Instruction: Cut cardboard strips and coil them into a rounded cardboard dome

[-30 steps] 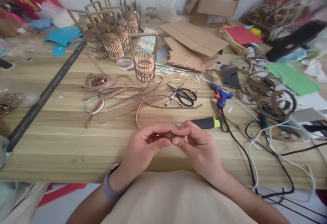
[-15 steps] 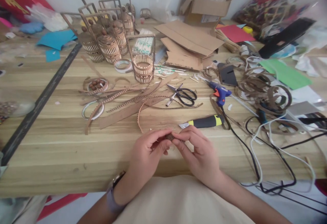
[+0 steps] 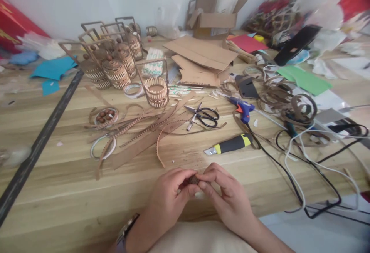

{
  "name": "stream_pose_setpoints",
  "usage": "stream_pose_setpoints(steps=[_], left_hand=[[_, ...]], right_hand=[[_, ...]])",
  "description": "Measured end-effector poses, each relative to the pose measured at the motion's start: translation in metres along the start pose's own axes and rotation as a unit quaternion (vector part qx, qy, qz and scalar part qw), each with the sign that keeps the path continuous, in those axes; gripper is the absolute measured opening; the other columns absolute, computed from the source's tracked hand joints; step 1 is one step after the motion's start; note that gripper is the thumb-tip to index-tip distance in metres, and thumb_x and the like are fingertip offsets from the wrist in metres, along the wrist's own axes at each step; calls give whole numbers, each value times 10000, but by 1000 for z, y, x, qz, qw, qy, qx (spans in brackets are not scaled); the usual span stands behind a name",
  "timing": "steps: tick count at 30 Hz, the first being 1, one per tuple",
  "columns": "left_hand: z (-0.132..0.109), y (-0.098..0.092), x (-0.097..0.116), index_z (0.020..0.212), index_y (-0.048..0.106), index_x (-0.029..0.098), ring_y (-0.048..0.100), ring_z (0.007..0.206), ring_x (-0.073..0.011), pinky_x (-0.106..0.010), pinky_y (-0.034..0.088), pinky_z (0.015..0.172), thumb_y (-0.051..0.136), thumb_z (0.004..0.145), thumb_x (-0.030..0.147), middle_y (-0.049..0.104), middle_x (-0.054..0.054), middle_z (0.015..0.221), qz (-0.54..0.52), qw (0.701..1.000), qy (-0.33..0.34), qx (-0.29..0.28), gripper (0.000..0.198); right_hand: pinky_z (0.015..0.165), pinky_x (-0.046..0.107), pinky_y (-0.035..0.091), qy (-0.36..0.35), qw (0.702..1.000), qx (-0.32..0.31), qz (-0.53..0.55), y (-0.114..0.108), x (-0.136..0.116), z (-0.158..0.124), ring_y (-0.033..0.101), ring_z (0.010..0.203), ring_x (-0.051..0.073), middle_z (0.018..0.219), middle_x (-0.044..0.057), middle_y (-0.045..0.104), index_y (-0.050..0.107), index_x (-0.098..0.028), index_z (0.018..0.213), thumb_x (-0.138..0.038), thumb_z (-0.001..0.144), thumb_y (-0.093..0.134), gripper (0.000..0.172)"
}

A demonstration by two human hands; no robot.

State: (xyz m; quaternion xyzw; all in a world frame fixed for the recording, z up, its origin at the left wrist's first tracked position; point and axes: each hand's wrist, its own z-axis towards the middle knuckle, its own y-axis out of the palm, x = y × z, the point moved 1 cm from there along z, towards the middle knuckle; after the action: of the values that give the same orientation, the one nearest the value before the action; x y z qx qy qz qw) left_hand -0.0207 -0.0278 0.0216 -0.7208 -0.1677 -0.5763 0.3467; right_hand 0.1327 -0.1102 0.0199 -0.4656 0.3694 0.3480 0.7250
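A: Change over the last second?
B: Both hands sit lower in frame. Left hand (image 3: 170, 196) and right hand (image 3: 229, 199) still pinch the small brown coiled cardboard disc (image 3: 194, 180) at lower centre, so the grip is unchanged.
A: Surroundings?
B: Yellow-and-black utility knife (image 3: 229, 144) lies just above on the wooden bench (image 3: 72, 191), black-handled scissors (image 3: 204, 115) beyond. Nothing obstructs the hands.

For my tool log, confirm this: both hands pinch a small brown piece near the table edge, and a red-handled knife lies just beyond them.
One point is wrong: in the head view the knife has a black and yellow handle, not red. The rest holds: the left hand and right hand pinch the small brown piece near the table edge.
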Motion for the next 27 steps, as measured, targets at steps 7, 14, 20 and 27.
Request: stream_pose_setpoints(steps=[7, 14, 20, 27], left_hand=[[4, -2, -4, 976, 746, 176, 646, 734, -204, -267, 471, 676, 561, 945, 447, 721, -68, 807, 33, 998, -2, -47, 329], [3, 13, 5, 1023, 743, 204, 652, 790, -209, -271, 472, 713, 528, 969, 420, 732, -77, 881, 35, 999, 25, -28, 310], [-6, -1, 1, 1056, 726, 228, 702, 892, -220, -287, 526, 806, 560, 951, 314, 770, -70, 975, 108, 990, 2, 91, 214], [-25, -103, -64, 953, 688, 195, 653, 1121, -318, -461, 499, 990, 492, 906, 362, 713, -161, 1190, 362, 864, -96, 336, 261]], right_hand=[[581, 251, 467, 98, 988, -22, 113, -1, 10, 5, 566, 592, 128, 631, -5, 600, 637, -194, 663, -413, 922, 626, 339], [591, 236, 363, 344, 853, -138, 367, -12, 27, 12, 436, 596, 109, 615, -33, 471, 594, -174, 590, -483, 684, 835, 403], [574, 255, 334, 337, 839, -169, 393, -34, 51, 15, 353, 594, 130, 604, -23, 408, 565, -195, 593, -571, 676, 806, 454], [590, 267, 316, 336, 901, -91, 257, -47, 50, -7, 313, 605, 137, 628, -32, 369, 523, -213, 645, -632, 773, 701, 473]])
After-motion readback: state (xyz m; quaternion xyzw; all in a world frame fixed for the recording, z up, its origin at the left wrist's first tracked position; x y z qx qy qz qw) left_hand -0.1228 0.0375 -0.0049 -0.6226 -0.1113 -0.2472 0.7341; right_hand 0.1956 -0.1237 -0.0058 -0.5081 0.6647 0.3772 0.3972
